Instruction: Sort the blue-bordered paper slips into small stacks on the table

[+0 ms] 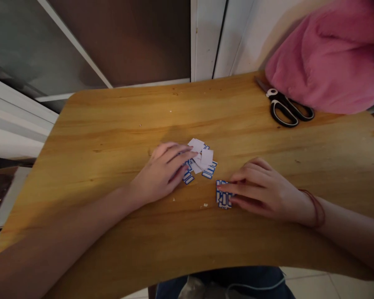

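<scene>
A loose pile of small paper cards (207,157) lies mid-table, some with the blank white side up and others showing blue-outlined boxes. My left hand (165,170) rests at the pile's left side, fingers stretched out over the cards, fingertips touching them. Nearer to me and to the right is a small stack of blue-printed cards (223,199), its edges slightly uneven. My right hand (262,189), with a reddish cord round the wrist, grips this stack at its right side, index finger across the top and thumb at the near edge.
Black-handled scissors (285,108) lie at the back right, blades pointing away, beside a pink plush cloth (327,62). Tiny paper scraps (205,205) dot the wooden table (118,124). A white-framed panel door (143,41) stands behind the far edge.
</scene>
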`<control>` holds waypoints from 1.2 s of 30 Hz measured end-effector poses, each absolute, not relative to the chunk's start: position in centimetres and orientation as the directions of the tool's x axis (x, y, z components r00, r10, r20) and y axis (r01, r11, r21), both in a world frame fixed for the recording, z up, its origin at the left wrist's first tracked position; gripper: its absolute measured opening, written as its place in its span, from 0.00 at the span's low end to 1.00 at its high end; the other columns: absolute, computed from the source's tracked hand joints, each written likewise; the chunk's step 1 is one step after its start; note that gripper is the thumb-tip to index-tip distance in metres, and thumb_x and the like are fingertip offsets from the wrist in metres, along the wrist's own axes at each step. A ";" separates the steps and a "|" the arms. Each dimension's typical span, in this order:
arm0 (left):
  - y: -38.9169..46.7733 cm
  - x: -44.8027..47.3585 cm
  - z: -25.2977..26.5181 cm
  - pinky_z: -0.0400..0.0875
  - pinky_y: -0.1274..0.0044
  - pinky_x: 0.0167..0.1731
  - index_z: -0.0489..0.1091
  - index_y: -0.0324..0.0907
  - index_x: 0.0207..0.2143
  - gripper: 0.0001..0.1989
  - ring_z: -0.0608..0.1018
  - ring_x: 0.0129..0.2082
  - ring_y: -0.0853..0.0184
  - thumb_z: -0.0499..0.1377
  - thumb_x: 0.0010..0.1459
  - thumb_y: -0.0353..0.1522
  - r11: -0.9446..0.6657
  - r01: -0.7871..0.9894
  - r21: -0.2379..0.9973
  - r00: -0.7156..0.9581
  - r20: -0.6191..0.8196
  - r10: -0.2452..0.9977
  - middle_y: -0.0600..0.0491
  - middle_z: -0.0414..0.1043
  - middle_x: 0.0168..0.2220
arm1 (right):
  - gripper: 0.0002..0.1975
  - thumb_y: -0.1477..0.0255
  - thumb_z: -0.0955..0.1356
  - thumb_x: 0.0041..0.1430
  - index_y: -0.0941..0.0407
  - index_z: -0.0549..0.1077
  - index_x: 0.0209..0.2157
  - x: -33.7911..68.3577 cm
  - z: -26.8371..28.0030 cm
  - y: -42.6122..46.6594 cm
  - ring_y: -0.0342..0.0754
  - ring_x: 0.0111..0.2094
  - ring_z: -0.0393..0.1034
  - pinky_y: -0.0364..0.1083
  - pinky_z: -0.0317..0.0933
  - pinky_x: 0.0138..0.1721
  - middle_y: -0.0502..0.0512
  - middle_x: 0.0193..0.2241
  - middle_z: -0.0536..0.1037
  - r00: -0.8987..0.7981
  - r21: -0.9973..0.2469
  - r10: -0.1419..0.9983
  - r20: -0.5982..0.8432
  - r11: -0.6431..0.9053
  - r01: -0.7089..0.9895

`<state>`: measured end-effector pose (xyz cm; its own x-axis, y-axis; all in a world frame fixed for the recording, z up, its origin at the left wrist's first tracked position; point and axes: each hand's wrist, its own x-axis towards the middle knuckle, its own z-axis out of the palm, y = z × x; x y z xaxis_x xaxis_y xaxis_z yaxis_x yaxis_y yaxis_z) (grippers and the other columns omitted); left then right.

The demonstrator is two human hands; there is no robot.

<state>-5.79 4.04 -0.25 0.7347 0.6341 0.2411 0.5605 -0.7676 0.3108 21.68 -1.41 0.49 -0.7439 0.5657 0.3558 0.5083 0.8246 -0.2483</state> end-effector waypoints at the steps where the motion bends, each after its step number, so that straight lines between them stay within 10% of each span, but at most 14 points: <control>1: 4.3 -6.0 -0.2 0.61 0.64 0.55 0.64 0.44 0.54 0.17 0.68 0.53 0.60 0.51 0.63 0.29 -0.734 0.587 0.341 0.696 0.250 0.673 0.50 0.69 0.54 | 0.11 0.69 0.65 0.62 0.52 0.74 0.46 21.5 0.4 -1.6 0.45 0.35 0.66 0.48 0.57 0.40 0.54 0.35 0.75 -0.759 -0.246 0.554 0.343 0.833 0.496; 17: 5.4 -7.4 -0.2 0.66 0.66 0.45 0.69 0.46 0.42 0.09 0.69 0.43 0.62 0.51 0.62 0.30 -0.531 0.707 0.467 0.411 0.339 0.846 0.52 0.71 0.40 | 0.08 0.71 0.65 0.60 0.53 0.75 0.39 22.7 -0.4 0.1 0.51 0.41 0.65 0.52 0.60 0.44 0.58 0.38 0.74 -0.554 -0.344 0.754 0.353 0.655 0.673; 28: 4.6 -10.0 0.7 0.60 0.63 0.53 0.68 0.48 0.43 0.13 0.63 0.53 0.59 0.61 0.55 0.38 -0.563 0.728 0.391 0.603 0.025 0.797 0.51 0.62 0.49 | 0.13 0.71 0.63 0.61 0.55 0.71 0.47 16.5 -1.0 -6.1 0.48 0.44 0.65 0.51 0.56 0.46 0.56 0.42 0.75 -0.855 -0.217 0.333 0.398 0.940 0.265; 36: 4.1 -8.9 2.4 0.64 0.69 0.46 0.68 0.43 0.31 0.05 0.70 0.42 0.66 0.58 0.59 0.33 -0.648 0.631 0.427 0.647 0.172 0.743 0.54 0.70 0.38 | 0.11 0.75 0.61 0.62 0.57 0.71 0.44 17.1 -0.6 -5.1 0.46 0.38 0.67 0.48 0.58 0.43 0.54 0.36 0.77 -0.814 -0.339 0.354 0.461 0.918 0.207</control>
<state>-8.87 4.13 2.36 0.6467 0.7430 0.1724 0.6305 -0.6480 0.4273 17.08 -5.11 -0.64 -0.8137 0.3539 0.4612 0.2067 0.9176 -0.3394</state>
